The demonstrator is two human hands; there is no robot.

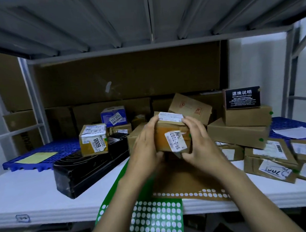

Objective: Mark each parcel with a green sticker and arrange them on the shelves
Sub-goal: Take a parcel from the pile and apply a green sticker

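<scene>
Parcel (pixel 160 138), small brown box w/ orange tape & white labels, is held up between both hands above the shelf (pixel 28 193), mid-frame. Left grip (pixel 146 148) wraps its left side, fingers curled over the top edge. Right grip (pixel 201 145) clasps the right side, fingers at top, thumb low. Under the wrists, green sticker sheet (pixel 157 216) overhangs the shelf's front lip, showing mostly white blanks. Black box (pixel 91 165) lies to the left. Stacked cartons (pixel 238 134) w/ green dots stand on the right.
</scene>
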